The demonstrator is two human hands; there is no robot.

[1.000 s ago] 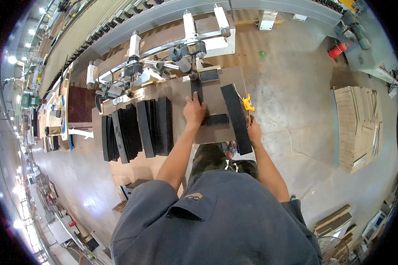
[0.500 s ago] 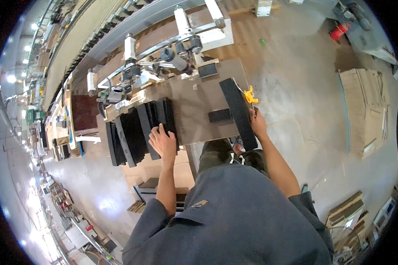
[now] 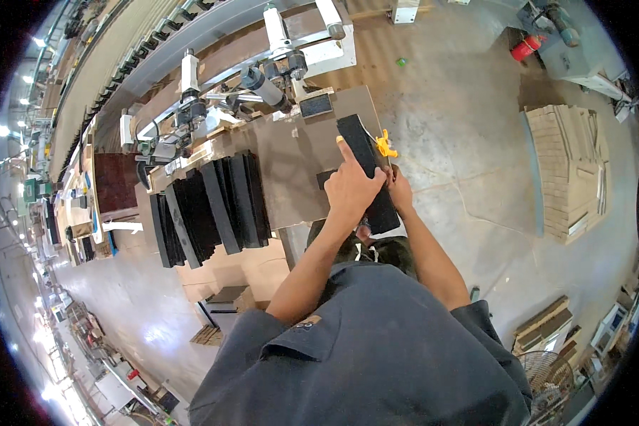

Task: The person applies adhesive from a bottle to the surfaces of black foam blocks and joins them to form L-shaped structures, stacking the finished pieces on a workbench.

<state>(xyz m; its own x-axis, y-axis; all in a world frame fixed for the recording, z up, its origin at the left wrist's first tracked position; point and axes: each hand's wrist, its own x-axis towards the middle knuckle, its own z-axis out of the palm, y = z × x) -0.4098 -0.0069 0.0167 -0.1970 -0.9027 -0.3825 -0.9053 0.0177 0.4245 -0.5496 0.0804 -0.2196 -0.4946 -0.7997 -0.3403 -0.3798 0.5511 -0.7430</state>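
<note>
A long black strip (image 3: pixel 355 135) lies slanted over the right end of the brown board (image 3: pixel 291 160), its near end reaching past the edge toward my lap. My left hand (image 3: pixel 351 186) is closed on the strip, with the thumb across it and the index finger stretched along its top. The fingers of my right hand (image 3: pixel 399 190) are closed at the strip's right edge, partly hidden. Just beyond them sits a small yellow plastic piece (image 3: pixel 385 144); whether it is held cannot be told. A short black piece (image 3: pixel 324 177) shows partly behind my left hand.
Several stacked black strips (image 3: pixel 213 202) stand in leaning rows at the left. White-and-grey clamp-like machine parts (image 3: pixel 280 46) line the far side, near a small black block (image 3: pixel 315 106). A pallet stack of tan boards (image 3: pixel 564 170) and a red fire extinguisher (image 3: pixel 527 47) are at the right.
My left hand has left the stacked black strips and moved right onto the long strip. My right hand remains at the strip's right edge. The whole view has shifted slightly.
</note>
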